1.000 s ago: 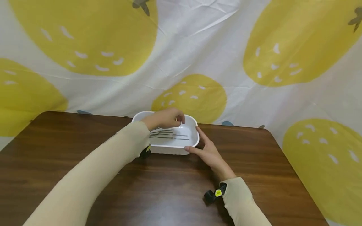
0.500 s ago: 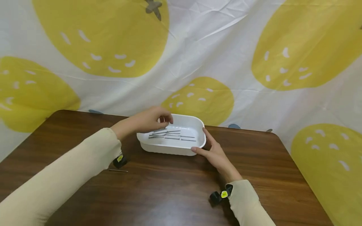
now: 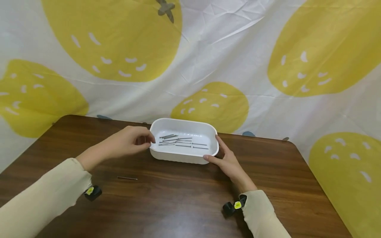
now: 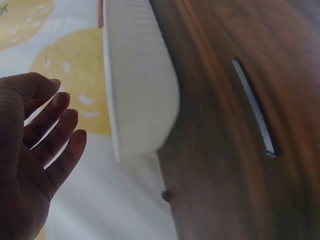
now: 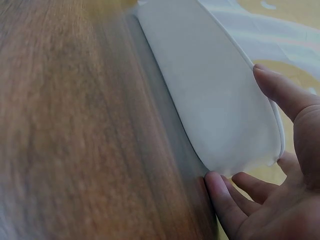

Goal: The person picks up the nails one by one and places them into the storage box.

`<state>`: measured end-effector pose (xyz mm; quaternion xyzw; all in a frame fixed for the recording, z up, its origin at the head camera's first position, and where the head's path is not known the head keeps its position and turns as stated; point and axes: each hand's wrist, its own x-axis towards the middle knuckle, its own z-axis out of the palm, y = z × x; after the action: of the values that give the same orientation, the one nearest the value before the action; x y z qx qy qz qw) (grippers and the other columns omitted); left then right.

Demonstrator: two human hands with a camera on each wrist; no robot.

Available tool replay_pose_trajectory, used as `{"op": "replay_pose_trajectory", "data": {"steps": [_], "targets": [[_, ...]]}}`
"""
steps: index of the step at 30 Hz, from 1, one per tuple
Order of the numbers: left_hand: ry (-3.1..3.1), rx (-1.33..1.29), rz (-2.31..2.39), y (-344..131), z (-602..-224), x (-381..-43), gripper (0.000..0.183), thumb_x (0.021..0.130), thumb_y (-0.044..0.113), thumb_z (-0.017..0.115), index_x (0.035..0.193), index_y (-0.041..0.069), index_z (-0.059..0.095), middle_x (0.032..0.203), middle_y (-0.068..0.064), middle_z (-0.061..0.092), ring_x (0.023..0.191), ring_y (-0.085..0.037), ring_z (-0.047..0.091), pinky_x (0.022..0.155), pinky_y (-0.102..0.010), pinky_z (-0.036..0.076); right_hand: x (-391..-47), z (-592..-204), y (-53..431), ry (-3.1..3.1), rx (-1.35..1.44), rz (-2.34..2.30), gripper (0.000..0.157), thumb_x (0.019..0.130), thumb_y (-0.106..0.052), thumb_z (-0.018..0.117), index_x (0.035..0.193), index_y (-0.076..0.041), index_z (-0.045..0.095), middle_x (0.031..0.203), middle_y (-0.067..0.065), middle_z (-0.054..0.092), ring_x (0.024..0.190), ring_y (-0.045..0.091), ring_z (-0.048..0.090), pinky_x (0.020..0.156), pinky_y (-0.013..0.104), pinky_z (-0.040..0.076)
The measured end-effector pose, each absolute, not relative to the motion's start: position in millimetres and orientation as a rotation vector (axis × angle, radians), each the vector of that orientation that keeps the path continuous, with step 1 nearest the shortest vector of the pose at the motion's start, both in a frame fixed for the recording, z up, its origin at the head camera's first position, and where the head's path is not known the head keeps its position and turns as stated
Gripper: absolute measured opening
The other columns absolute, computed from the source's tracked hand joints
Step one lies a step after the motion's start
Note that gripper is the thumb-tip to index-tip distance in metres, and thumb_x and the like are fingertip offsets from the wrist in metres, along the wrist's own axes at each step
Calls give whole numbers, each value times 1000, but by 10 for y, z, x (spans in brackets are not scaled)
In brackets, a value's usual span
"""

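A white plastic box (image 3: 175, 157) stands on the wooden table in the head view, with several metal nails (image 3: 183, 146) lying loosely across its bottom. My right hand (image 3: 230, 164) holds the box's right end, thumb at the front rim and fingers around the end wall; the right wrist view shows this grip on the box (image 5: 210, 95) too. Just off the left end is my left hand (image 3: 125, 142), fingers loosely bent and nothing between them. A single nail (image 3: 127, 178) lies on the table in front of that hand. The left wrist view shows this nail (image 4: 254, 107) nearer.
The brown wooden table (image 3: 166, 201) has rounded back corners. Behind it hangs a white cloth (image 3: 143, 99) with a yellow fruit print, close to the box's back side. A black wrist camera (image 3: 93, 192) is strapped below the left sleeve.
My left hand has moved out of the box, leftward and toward me, past its left end. That uncovers the nails inside and the one on the table. My right hand keeps its hold.
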<state>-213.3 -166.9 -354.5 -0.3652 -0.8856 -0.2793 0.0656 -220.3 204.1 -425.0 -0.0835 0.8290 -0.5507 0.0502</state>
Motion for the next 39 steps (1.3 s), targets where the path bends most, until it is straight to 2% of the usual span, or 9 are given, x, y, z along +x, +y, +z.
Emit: {"op": "replay_pose_trajectory", "data": {"steps": [7,14,25,33,39], "targets": [[-2751,-1097,-891,-1896,-3782,-1970,18,87,5,71,103,13,72,95,2,70,77,-5,57,69,-26,52,-2206,-4253,2052,2525,-254,-1672,97,88,-23,79,162,-29,17,161,12,39,145,30,42,116,47,33],[-2972,-1173,-851,-2068,-3952,-1861,33,80,7,73,113,14,68,107,2,66,90,-9,57,77,-27,50,-2204,-4241,2054,2513,-246,-1688,97,88,-22,79,163,-26,17,162,12,38,145,30,43,116,47,33],[-3125,-1173,-814,-2073,-4027,-1823,34,75,2,71,105,19,65,93,3,58,75,-6,51,66,-23,45,-2204,-4242,2047,2516,-255,-1680,96,88,-23,79,162,-28,18,162,12,38,143,30,44,115,47,35],[-3125,-1194,-761,-1960,-4027,-1801,34,69,-7,64,92,18,63,78,5,56,64,-3,47,59,-21,43,-2198,-4229,2049,2531,-240,-1655,96,88,-25,79,162,-30,18,165,9,31,149,29,35,120,50,28],[-3178,-1157,-654,-1858,-4007,-1782,36,65,-11,62,85,18,60,72,5,53,63,-5,45,56,-21,39,-2199,-4237,2054,2523,-234,-1668,97,88,-24,79,162,-29,18,165,9,31,150,29,34,121,49,27]]}}
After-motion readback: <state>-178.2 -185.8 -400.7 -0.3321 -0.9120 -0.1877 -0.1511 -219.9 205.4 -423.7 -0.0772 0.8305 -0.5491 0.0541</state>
